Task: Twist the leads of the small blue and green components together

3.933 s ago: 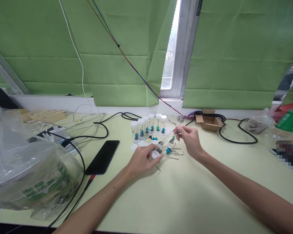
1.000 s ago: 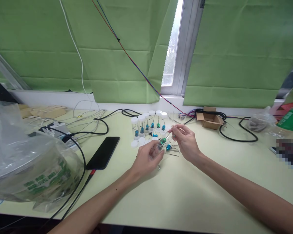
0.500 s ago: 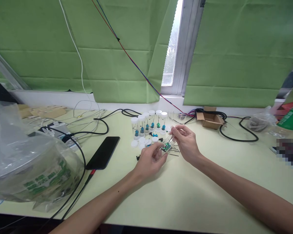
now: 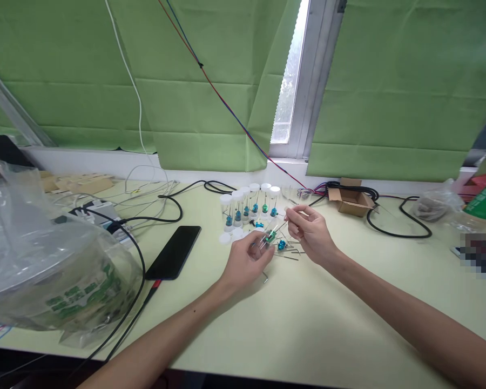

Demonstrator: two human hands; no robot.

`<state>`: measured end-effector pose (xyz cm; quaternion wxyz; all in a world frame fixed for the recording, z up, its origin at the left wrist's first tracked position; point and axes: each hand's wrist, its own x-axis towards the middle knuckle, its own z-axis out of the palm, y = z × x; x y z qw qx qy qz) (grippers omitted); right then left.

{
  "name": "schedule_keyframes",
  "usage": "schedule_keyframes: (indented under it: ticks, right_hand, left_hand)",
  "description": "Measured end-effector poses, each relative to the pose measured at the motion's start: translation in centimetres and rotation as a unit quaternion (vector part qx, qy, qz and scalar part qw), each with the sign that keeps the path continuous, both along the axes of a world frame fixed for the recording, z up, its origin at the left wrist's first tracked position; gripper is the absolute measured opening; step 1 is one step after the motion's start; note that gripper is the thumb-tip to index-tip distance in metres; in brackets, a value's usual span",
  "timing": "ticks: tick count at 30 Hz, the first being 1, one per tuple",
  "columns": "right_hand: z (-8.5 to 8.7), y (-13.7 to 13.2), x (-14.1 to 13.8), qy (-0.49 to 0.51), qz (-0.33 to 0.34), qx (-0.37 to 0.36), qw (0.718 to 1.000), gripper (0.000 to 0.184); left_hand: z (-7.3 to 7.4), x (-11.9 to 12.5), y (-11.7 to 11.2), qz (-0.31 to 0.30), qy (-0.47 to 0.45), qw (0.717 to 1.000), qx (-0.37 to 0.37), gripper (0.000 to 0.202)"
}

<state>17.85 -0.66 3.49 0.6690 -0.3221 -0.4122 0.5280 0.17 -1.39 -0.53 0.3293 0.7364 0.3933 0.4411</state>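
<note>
My left hand (image 4: 245, 259) is closed around a clear plastic vial (image 4: 261, 244), tilted, with a small green part (image 4: 271, 236) at its upper end. In my right hand (image 4: 310, 229) a thin metal rod (image 4: 282, 225) is pinched, its lower end by the green part. Whether the green part is inside the vial or at its mouth, I cannot tell. A small blue part (image 4: 282, 245) and several hex keys (image 4: 287, 257) lie between the hands. Behind them stand several white-capped vials (image 4: 274, 201) with blue or green parts inside. Loose white caps (image 4: 225, 238) lie to the left.
A black phone (image 4: 174, 253) lies to the left, beside a large bowl in a plastic bag (image 4: 65, 270). Black cables (image 4: 168, 200) run across the table. An open cardboard box (image 4: 352, 202) sits at the back right, and a green-labelled bottle (image 4: 484, 205) lies farther right.
The clear vial now shows in my left hand around or next to the green part. The blue part and a hex key near my left wrist have come into view. My right hand has barely moved.
</note>
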Motion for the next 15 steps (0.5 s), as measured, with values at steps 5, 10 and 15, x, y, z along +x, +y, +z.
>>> schedule_keyframes:
  ticks: [5, 10, 15]
  right_hand:
    - [0.28, -0.34, -0.02, 0.002, 0.022, -0.011, 1.0, 0.036]
    - [0.31, -0.34, -0.03, 0.005, 0.027, -0.012, 1.0, 0.034]
    - [0.24, -0.29, -0.07, 0.011, 0.018, -0.024, 1.0, 0.034]
  left_hand:
    - [0.03, -0.03, 0.01, 0.005, -0.008, 1.0, -0.013, 0.025]
    - [-0.01, 0.03, -0.21, 0.001, -0.002, 1.0, -0.007, 0.023]
    - [-0.16, 0.11, -0.29, 0.005, 0.002, 1.0, 0.007, 0.022]
